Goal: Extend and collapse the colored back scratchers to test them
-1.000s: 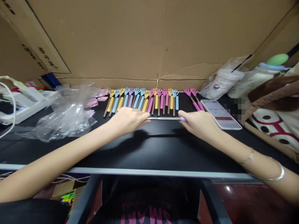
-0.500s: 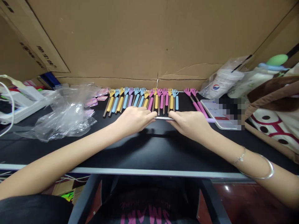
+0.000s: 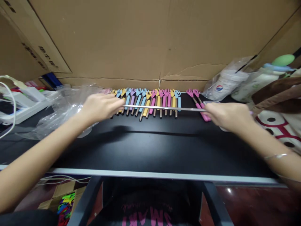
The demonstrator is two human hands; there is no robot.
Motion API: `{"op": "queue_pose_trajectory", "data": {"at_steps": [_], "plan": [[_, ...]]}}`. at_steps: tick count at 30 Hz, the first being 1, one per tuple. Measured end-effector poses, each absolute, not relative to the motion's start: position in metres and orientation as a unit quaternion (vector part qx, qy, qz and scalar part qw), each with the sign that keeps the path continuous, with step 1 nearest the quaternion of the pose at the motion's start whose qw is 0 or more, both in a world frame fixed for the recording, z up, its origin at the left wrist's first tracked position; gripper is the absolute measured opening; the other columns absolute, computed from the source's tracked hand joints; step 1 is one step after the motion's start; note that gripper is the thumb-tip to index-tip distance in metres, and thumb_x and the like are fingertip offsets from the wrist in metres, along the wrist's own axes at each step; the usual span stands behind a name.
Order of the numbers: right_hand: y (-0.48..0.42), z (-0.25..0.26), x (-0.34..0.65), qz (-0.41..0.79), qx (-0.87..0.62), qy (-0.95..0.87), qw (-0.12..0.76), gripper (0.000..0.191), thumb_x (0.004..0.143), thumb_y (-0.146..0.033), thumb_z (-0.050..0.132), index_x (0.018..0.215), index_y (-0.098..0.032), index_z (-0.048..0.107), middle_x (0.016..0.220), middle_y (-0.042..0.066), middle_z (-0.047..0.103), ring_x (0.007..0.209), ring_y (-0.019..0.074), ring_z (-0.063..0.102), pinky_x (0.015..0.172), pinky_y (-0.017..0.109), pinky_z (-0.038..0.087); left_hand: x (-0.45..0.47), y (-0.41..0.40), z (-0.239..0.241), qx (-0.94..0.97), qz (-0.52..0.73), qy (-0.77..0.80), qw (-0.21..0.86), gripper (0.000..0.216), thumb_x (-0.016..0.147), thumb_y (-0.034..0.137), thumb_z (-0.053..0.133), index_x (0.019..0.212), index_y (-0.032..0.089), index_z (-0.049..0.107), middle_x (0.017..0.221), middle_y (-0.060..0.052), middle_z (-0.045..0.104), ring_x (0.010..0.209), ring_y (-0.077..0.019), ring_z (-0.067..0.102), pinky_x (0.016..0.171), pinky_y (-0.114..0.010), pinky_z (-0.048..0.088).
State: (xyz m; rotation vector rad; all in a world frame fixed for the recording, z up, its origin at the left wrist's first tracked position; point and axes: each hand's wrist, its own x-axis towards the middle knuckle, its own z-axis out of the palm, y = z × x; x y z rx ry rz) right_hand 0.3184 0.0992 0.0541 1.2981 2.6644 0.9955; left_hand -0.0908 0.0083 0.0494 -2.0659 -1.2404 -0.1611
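Note:
Both my hands are closed on a telescopic back scratcher (image 3: 162,108), its thin metal rod drawn out long and level above the black table. My left hand (image 3: 101,107) grips one end, and its claw is hidden. At the other end my right hand (image 3: 229,116) wraps the handle; a bit of purple shows past the fist. Behind the rod lies a row of back scratchers (image 3: 152,105) in yellow, blue, purple and pink, claws toward the cardboard wall. Two pink back scratchers (image 3: 201,108) lie apart from the row, just left of my right hand.
Clear plastic bags (image 3: 63,110) are heaped at left beside a white power strip (image 3: 33,108). On the right stand a bagged cup (image 3: 222,84), a bottle (image 3: 261,78) and a cloth bag (image 3: 279,122). My right hand mostly covers a phone (image 3: 209,102). Cardboard (image 3: 131,40) walls the back.
My hands have moved far apart, left hand leftward and right hand rightward. The metal rod between them has become much longer.

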Motion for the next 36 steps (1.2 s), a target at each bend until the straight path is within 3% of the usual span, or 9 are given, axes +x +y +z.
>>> {"op": "queue_pose_trajectory", "data": {"at_steps": [10, 22, 36], "plan": [[0.123, 0.050, 0.404, 0.291, 0.480, 0.827, 0.002, 0.024, 0.090, -0.036, 0.040, 0.077, -0.020, 0.051, 0.078, 0.010, 0.061, 0.071, 0.0179, 0.051, 0.058, 0.028, 0.025, -0.170, -0.006, 0.044, -0.744, -0.006, -0.501, 0.442, 0.037, 0.098, 0.037, 0.034, 0.068, 0.020, 0.046, 0.061, 0.001, 0.049, 0.062, -0.0135, 0.041, 0.050, -0.024, 0.025], [0.133, 0.050, 0.435, 0.328, 0.547, 0.769, 0.032, 0.022, 0.088, -0.033, 0.041, 0.083, -0.019, 0.058, 0.086, 0.013, 0.064, 0.079, 0.0191, 0.054, 0.055, 0.028, 0.028, -0.197, -0.017, 0.040, -0.733, -0.052, -0.555, 0.390, 0.028, 0.092, 0.025, 0.039, 0.065, 0.019, 0.044, 0.059, 0.000, 0.044, 0.061, -0.0143, 0.036, 0.048, -0.024, 0.020], [0.126, 0.046, 0.428, 0.309, 0.545, 0.779, -0.005, 0.023, 0.087, -0.031, 0.044, 0.090, -0.017, 0.062, 0.091, 0.014, 0.067, 0.080, 0.0217, 0.058, 0.058, 0.028, 0.029, -0.197, -0.015, 0.039, -0.733, -0.048, -0.544, 0.405, 0.025, 0.093, 0.032, 0.038, 0.074, 0.024, 0.050, 0.068, -0.001, 0.056, 0.074, -0.0185, 0.044, 0.060, -0.028, 0.030]]}}
